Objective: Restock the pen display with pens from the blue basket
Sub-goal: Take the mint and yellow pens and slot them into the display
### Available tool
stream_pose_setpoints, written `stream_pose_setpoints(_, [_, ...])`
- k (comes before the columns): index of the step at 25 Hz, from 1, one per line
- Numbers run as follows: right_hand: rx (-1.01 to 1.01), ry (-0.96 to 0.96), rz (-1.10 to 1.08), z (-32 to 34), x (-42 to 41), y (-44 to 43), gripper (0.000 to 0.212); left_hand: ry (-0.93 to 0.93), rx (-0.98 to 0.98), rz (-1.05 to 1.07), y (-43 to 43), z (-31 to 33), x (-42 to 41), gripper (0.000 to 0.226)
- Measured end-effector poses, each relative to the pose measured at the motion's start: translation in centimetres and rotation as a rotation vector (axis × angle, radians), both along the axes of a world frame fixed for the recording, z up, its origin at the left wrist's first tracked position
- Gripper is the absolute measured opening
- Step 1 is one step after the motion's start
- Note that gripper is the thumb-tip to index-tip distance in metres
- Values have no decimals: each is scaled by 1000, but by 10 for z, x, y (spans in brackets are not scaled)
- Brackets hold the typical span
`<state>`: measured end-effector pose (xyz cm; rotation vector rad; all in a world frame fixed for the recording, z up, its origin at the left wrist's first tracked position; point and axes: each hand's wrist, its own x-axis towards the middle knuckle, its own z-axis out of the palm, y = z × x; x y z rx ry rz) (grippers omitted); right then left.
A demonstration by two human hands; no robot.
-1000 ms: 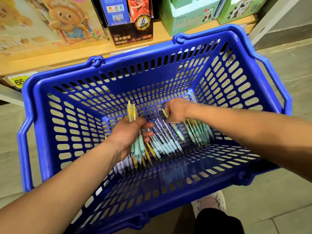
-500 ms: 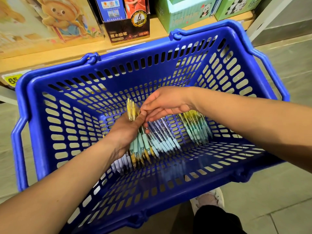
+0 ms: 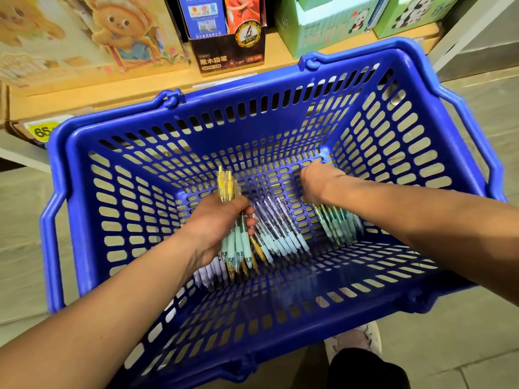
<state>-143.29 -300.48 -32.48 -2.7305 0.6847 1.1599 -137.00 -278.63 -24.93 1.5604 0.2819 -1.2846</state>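
- Left hand is clenched round a bundle of pens, yellow tops upward, inside the blue basket.
- Right hand is lowered onto green pens on the basket floor; its grasp cannot be told.
- Loose pens are laid between both hands.

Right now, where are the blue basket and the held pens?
blue basket point(image 3: 241, 89): head view, far rim.
held pens point(image 3: 234, 242): head view, teal grips under the left hand point(image 3: 216, 223).
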Motion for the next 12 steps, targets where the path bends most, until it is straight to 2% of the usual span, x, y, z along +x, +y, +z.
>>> stream_pose_setpoints(1, [14,15,-23,0,2,2,14,2,-10,5,1,-1,1,53])
stream_pose_setpoints(3, [34,28,2,6,7,6,16,-2,-22,28,1,-3,2,55])
stream_pose_setpoints(6, [160,-52,100,24,23,4,34,-54,41,25,1,-6,3,42])
stream_pose_setpoints(8, [421,-86,32,42,34,6,36,-92,73,27,0,-7,1,31])
stream_pose_setpoints(9, [620,-79,-88,50,38,9,32,-100,79,35,0,-9,1,31])
stream_pose_setpoints(11, [951,-66,-353,59,42,23,23,-131,113,23,-1,-9,0,41])
stream_pose_setpoints(12, [1024,-83,-414,59,43,30,19,-136,129,8,-2,-7,0,50])
